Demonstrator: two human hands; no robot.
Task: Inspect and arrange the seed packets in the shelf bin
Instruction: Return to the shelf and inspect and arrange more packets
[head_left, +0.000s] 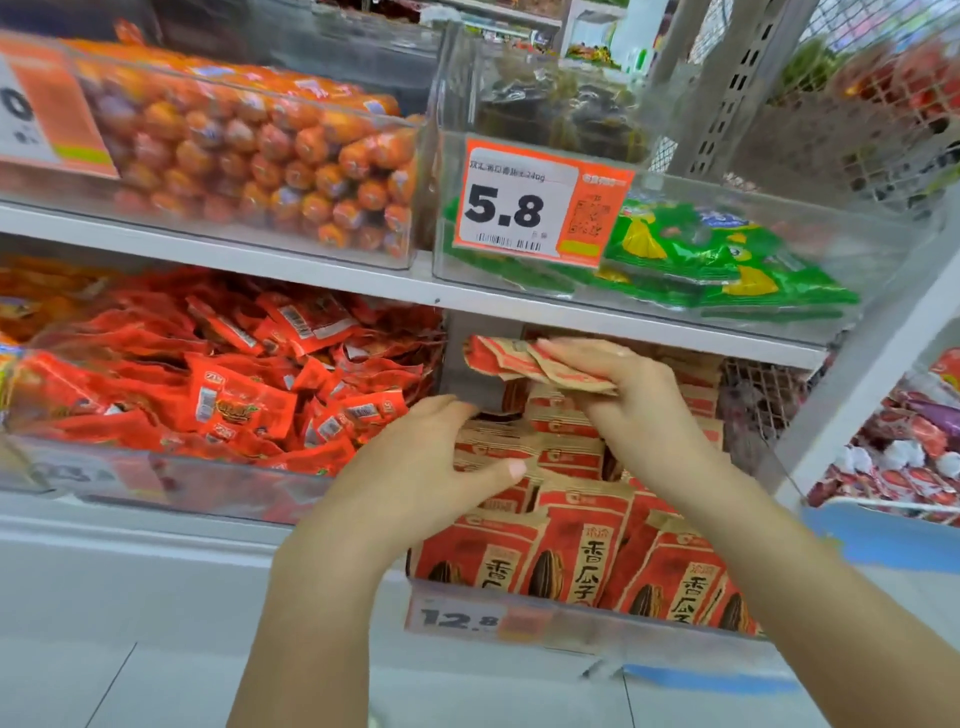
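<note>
Nearest the camera, the clear plastic shelf bin (571, 610) with the blurred 12.8 price tag (460, 618) on its front wall serves as the landmark: inside it, rows of brown-and-red paper seed packets (571, 545) printed with a dark sunflower seed stand upright, faces forward, filling the bin from front to back. Above the bin's left middle, the left hand (441, 467) lies loosely spread with thumb stretched right, its fingers resting on the tops of the standing packets and gripping nothing that can be seen. Further back and higher, over the bin's rear, the right hand (623, 384) is closed on a small bunch of crumpled seed packets (524, 361), long axis lying roughly level and pointing left, just under the white metal shelf (311, 270) above. The lifted bunch sits up and right of the left hand, so the right hand owns it, while the left is nearer to the rear rows where a gap probably needs opening. Left of the bin, another bin holds loose red snack sachets (234, 384).
</note>
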